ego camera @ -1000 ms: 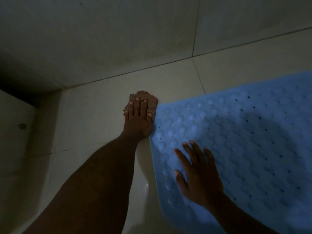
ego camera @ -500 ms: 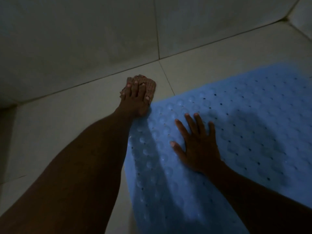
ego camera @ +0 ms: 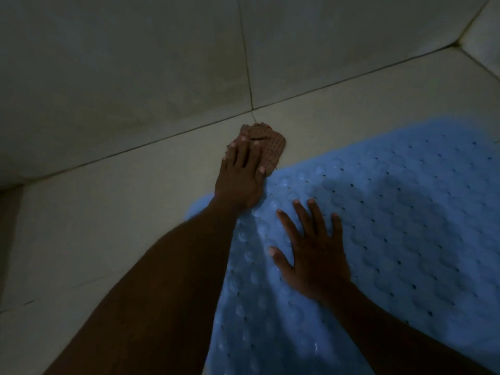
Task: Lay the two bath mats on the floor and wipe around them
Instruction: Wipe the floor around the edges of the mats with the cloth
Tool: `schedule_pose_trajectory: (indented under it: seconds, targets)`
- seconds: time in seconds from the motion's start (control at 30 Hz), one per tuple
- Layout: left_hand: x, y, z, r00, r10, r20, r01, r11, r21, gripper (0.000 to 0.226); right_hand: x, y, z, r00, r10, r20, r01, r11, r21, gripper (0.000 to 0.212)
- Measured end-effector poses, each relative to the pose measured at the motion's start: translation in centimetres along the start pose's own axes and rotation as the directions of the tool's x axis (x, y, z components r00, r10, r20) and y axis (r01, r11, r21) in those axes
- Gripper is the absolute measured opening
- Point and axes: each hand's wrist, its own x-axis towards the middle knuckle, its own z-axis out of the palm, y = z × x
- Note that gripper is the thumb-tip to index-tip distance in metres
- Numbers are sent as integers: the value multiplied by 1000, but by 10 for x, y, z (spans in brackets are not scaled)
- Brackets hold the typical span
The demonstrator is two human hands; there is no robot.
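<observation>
A light blue bath mat with holes and round suction cups lies flat on the pale tiled floor, filling the right half of the view. My right hand rests on it palm down with fingers spread. My left hand presses a small brownish waffle-textured cloth onto the floor just beyond the mat's far left corner, fingers straight over the cloth. Only one mat is in view.
A tiled wall rises right behind the cloth. A second wall meets it at the corner at the top right. The room is dim. Bare floor tiles stretch to the left of the mat.
My left hand has slid the cloth rightward along the mat's far edge, near the wall. My right hand stays flat on the mat. The view has shifted to the right.
</observation>
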Motion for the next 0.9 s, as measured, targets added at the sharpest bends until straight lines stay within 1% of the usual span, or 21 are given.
schedule_pose_trajectory:
  seconds: [0.03,0.1,0.2,0.27,0.3,0.37,0.43,0.5,0.57,0.6,0.63,0.67,0.7,0.73,0.77,0.8,0.83,0.9]
  targets:
    - [-24,1,2,997,-54,-52,52,998,-43,70,0,0,0,1000,-3,-7,3,1000,-2,74]
    - [-73,4,9,983,-154,-101,147,987,-72,69,-1,1,1,1000,4,-13,-4,1000,0,72]
    - [-117,22,22,969,-238,-71,232,969,-88,73,0,-1,0,998,1,-61,0,1000,14,63]
    - [-125,32,28,969,-244,-47,242,969,-42,74,1,1,-1,995,15,-102,-10,999,41,56]
    - [-126,35,29,971,-235,-49,235,972,-12,74,2,2,-2,990,41,-132,-29,996,84,52]
    - [-126,35,31,969,-233,-83,235,972,22,69,6,2,-6,975,102,-197,-55,972,230,47]
    - [-123,33,32,968,-235,-92,240,970,46,65,23,1,-11,946,130,-296,-35,952,304,44]
    - [-122,35,31,968,-242,-63,245,968,49,64,53,0,-13,937,84,-338,-2,972,235,46]
    - [-123,36,31,967,-243,-77,248,967,59,64,93,-4,-17,938,-9,-348,60,989,137,53]
    - [-123,37,30,966,-243,-84,248,967,56,64,116,-7,-21,955,-75,-287,109,989,103,57]
    - [-123,36,30,966,-245,-86,250,967,53,64,137,-11,-27,973,-157,-171,173,982,81,61]
    - [-123,36,30,965,-248,-82,252,966,52,64,155,-14,-33,971,-235,-37,238,968,84,65]
    - [-124,36,31,965,-249,-82,253,966,51,64,170,-14,-37,949,-302,86,293,951,102,66]
    - [-124,36,31,965,-249,-83,253,966,46,65,180,-11,-39,923,-333,195,317,942,109,64]
    - [-125,36,30,965,-248,-84,252,967,37,65,187,-5,-37,903,-327,278,312,945,99,61]
    - [-124,35,30,966,-246,-84,249,968,27,65,190,2,-35,898,-298,325,287,954,82,59]
    - [-124,34,29,966,-247,-80,249,968,21,66,193,10,-33,902,-275,334,267,961,70,59]
    - [-125,33,28,966,-249,-73,251,968,24,66,189,27,-36,912,-275,304,273,961,49,66]
